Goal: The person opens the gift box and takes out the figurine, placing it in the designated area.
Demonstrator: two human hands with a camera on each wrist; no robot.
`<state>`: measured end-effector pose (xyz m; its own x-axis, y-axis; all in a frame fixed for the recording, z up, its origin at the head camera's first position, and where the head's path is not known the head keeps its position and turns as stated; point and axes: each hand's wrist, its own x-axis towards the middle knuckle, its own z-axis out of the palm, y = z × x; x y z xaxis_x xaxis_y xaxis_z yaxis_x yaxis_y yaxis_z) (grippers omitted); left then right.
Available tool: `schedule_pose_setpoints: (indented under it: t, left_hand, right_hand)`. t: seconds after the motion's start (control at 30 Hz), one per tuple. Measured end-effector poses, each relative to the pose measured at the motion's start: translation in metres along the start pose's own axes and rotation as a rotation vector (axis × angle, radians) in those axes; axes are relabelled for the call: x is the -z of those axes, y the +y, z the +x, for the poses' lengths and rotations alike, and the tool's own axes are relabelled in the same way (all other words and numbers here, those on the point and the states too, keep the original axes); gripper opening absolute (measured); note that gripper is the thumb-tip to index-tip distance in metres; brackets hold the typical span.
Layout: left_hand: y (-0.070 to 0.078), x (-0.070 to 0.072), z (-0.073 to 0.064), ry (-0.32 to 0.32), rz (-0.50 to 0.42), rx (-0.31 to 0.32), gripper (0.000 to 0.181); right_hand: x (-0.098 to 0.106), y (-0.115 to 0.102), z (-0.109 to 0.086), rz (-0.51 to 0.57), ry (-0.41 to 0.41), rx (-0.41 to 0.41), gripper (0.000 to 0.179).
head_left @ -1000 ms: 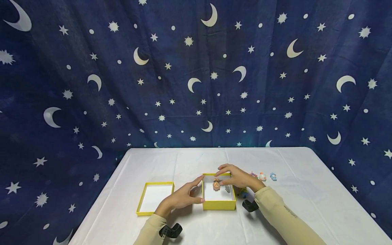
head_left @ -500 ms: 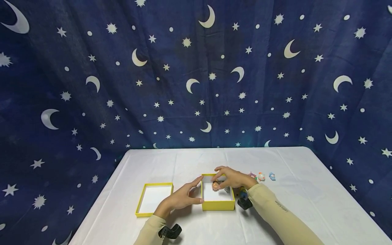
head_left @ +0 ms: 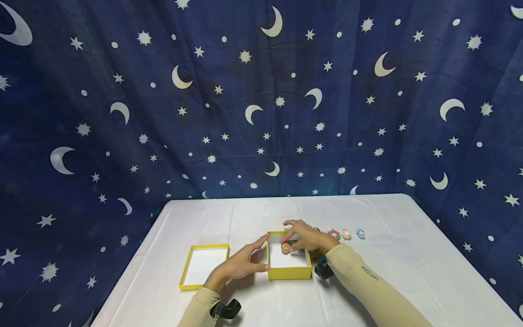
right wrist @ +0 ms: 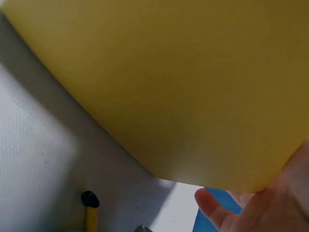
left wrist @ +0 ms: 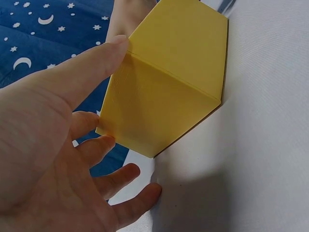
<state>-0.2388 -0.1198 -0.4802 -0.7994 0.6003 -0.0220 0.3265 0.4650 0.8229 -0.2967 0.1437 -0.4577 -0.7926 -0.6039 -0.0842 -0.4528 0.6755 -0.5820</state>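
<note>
In the head view a yellow box [head_left: 289, 273] with a white inside stands uncovered on the table. My left hand [head_left: 237, 267] rests against its left side, fingers spread, thumb at the near corner. The left wrist view shows the left thumb [left wrist: 91, 67] and fingertips touching the yellow walls. My right hand [head_left: 305, 236] reaches over the right wall into the box. Its thumb and index finger pinch a small orange-brown toy figurine [head_left: 285, 247], partly covered by them. A grey toy [head_left: 300, 251] lies beside it in the box, mostly hidden below the hand.
Left of the box lies its yellow-rimmed lid [head_left: 204, 265], white inside up. Behind the right forearm stand a pink toy [head_left: 333, 233], a white-and-orange toy [head_left: 346, 234] and a blue toy [head_left: 361, 233]. A blue-and-yellow toy [head_left: 321, 258] is half hidden by the right wrist.
My right hand has moved left and lower into the box, its thumb and index finger closing around the orange-brown figurine. The left hand has stayed at the box's side.
</note>
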Motion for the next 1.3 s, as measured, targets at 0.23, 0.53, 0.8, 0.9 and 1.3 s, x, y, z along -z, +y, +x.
schedule_pose_setpoints:
  t: [0.23,0.53,0.8,0.9,1.3]
  left_hand:
    - [-0.0015,0.0000,-0.0018,-0.002,0.002,0.002,0.086]
    - [-0.0002,-0.0009,-0.0013,0.004,0.002,0.006,0.086]
    - [0.0007,-0.0001,-0.0001,0.004,0.001,0.000,0.087]
    - [0.0005,0.0003,0.0001,0.006,-0.001,0.000,0.087]
    - [-0.0009,0.0002,-0.0005,-0.003,-0.016,-0.010,0.086]
  right_hand:
    - [-0.0045,-0.0033,0.0005,-0.063,0.024,-0.013,0.011]
    - [-0.0020,-0.0048,0.0001,-0.111,-0.029,-0.066,0.027]
    - [-0.0004,-0.0092,0.0007,-0.178,-0.032,-0.060,0.025]
    - [-0.0013,-0.0095,0.0016,-0.179,-0.029,-0.063,0.022]
    - [-0.0040,-0.0008,0.0006,-0.078,0.041,0.039,0.018]
